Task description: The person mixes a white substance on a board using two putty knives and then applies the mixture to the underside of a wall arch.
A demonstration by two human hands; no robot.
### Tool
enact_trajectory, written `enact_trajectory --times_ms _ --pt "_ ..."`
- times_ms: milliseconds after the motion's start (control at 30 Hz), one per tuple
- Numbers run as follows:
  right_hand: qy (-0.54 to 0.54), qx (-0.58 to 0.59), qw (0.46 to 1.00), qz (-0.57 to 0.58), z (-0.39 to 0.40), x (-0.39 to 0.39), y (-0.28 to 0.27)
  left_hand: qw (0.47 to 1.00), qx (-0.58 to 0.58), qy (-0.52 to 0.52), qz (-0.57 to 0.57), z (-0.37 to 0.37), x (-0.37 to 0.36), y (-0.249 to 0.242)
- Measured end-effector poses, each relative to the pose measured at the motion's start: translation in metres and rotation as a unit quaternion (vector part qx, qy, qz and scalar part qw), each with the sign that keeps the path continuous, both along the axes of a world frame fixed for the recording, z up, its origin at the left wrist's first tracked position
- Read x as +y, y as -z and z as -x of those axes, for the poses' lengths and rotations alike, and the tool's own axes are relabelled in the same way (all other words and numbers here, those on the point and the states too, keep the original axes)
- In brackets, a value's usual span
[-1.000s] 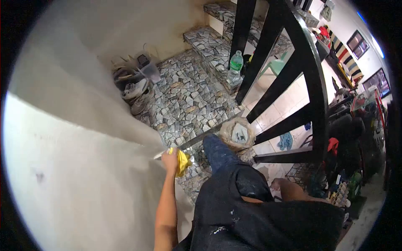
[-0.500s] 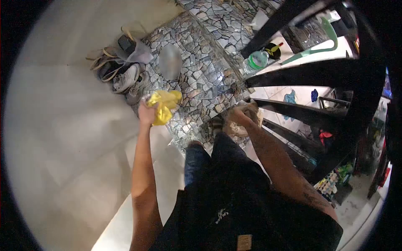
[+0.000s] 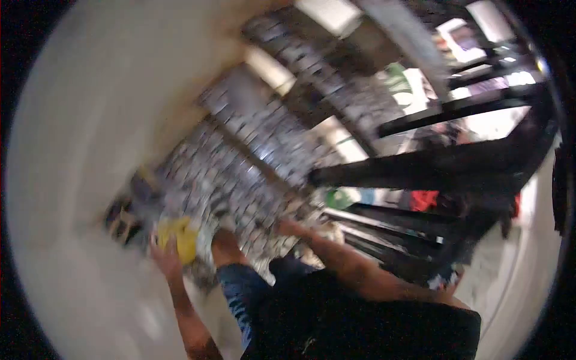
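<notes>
Yellow cloth (image 3: 177, 239): located in the lower left of the frame, bunched in the left hand (image 3: 165, 255), whose fingers are closed around it. Heavy motion blur; the cloth's outline is soft and no detail on it can be read.

Right hand (image 3: 287, 228): at lower centre, arm extended up and left from the torso. Blur prevents any finding on whether it is open or closed, or whether it touches anything.

Between the two hands, a bent knee in blue trousers (image 3: 240, 288) is visible, with a black shirt (image 3: 360, 324) filling the bottom of the frame.

Behind the hands, a floor of patterned grey stone tiles (image 3: 240, 168) runs diagonally toward the upper centre as steps. A plain pale wall (image 3: 72, 150) occupies the left side. Black railing bars (image 3: 432, 165) cross the right half. A dark smeared heap (image 3: 126, 216) lies just left of the cloth; not identifiable.
</notes>
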State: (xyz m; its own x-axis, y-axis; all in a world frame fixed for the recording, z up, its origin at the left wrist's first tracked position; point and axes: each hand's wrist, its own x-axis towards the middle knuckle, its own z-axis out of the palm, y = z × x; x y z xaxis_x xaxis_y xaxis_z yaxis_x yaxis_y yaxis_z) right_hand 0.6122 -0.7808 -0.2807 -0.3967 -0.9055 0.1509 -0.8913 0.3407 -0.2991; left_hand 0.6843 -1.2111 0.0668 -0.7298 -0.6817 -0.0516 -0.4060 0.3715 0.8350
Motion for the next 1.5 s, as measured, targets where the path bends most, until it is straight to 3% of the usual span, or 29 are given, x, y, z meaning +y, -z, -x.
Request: enact_trajectory --times_ms 33,67,100,167,200,233,300,367,433,500,567,633,700,800,900,1000,1100,1167,1300,1333,1367,1433,1500 --pt "-0.041 -0.069 0.986 -0.148 -0.009 0.022 0.031 0.998 -0.043 0.036 -0.027 0.019 -0.007 -0.012" --pt "0.015 -0.142 0.981 -0.129 0.005 0.012 -0.038 0.992 -0.087 0.073 -0.051 0.037 -0.014 -0.025" --pt "0.035 -0.158 0.987 -0.008 0.038 -0.022 -0.153 0.987 -0.11 0.1 -0.055 0.045 -0.024 -0.037" --pt "0.183 -0.353 0.904 -0.153 0.075 -0.055 -0.252 0.981 -0.103 0.144 -0.074 0.053 -0.035 -0.055" --pt "0.226 -0.397 0.868 -0.193 0.089 -0.07 -0.289 0.977 -0.1 0.168 -0.084 0.064 -0.041 -0.071" --pt "0.258 -0.421 0.844 -0.209 0.107 -0.085 -0.316 0.971 -0.102 0.185 -0.108 0.09 -0.043 -0.124" --pt "0.292 -0.424 0.84 -0.17 0.14 -0.105 -0.356 0.947 -0.179 0.207 -0.17 0.138 -0.054 -0.167" --pt "0.327 -0.399 0.851 -0.095 0.157 -0.12 -0.385 0.947 -0.147 0.258 -0.124 0.162 -0.075 -0.185" --pt "0.336 -0.399 0.842 -0.135 0.179 -0.133 -0.42 0.943 0.011 0.332 0.019 0.179 -0.089 -0.172" --pt "0.347 -0.396 0.836 -0.153 0.199 -0.132 -0.455 0.853 -0.164 0.495 0.002 0.24 -0.097 -0.22" --pt "0.338 -0.382 0.853 -0.11 0.208 -0.117 -0.469 0.814 -0.24 0.529 0.01 0.296 -0.081 -0.27" --pt "0.38 -0.375 0.841 -0.088 0.211 -0.107 -0.483 0.857 -0.213 0.468 0.041 0.323 -0.041 -0.314" --pt "0.443 -0.378 0.805 -0.109 0.217 -0.094 -0.508 0.835 -0.227 0.485 0.125 0.358 -0.044 -0.252" --pt "0.442 -0.4 0.763 -0.252 0.233 -0.075 -0.52 0.809 -0.145 0.532 0.205 0.41 0.001 -0.311" --pt "0.446 -0.382 0.783 -0.205 0.25 -0.057 -0.51 0.766 -0.209 0.559 0.238 0.462 0.031 -0.345" --pt "0.507 -0.328 0.793 -0.086 0.276 -0.053 -0.521 0.767 -0.074 0.566 0.292 0.513 0.043 -0.339" --pt "0.518 -0.32 0.793 -0.025 0.296 -0.048 -0.537 0.749 -0.111 0.553 0.348 0.583 0.065 -0.342" --pt "0.535 -0.328 0.778 -0.028 0.303 -0.046 -0.546 0.775 -0.041 0.544 0.319 0.636 0.085 -0.344" --pt "0.578 -0.356 0.731 -0.068 0.292 -0.054 -0.577 0.804 -0.074 0.5 0.314 0.723 0.147 -0.398" --pt "0.595 -0.358 0.716 -0.066 0.284 -0.058 -0.587 0.787 -0.075 0.519 0.326 0.759 0.155 -0.384" --pt "0.615 -0.358 0.699 -0.065 0.271 -0.056 -0.562 0.766 -0.073 0.54 0.341 0.79 0.168 -0.37" --pt "0.682 -0.346 0.645 -0.012 0.246 -0.06 -0.582 0.792 0.021 0.513 0.33 0.809 0.199 -0.388" --pt "0.762 -0.315 0.566 0.012 0.211 -0.078 -0.603 0.744 0.108 0.544 0.373 0.847 0.214 -0.344"
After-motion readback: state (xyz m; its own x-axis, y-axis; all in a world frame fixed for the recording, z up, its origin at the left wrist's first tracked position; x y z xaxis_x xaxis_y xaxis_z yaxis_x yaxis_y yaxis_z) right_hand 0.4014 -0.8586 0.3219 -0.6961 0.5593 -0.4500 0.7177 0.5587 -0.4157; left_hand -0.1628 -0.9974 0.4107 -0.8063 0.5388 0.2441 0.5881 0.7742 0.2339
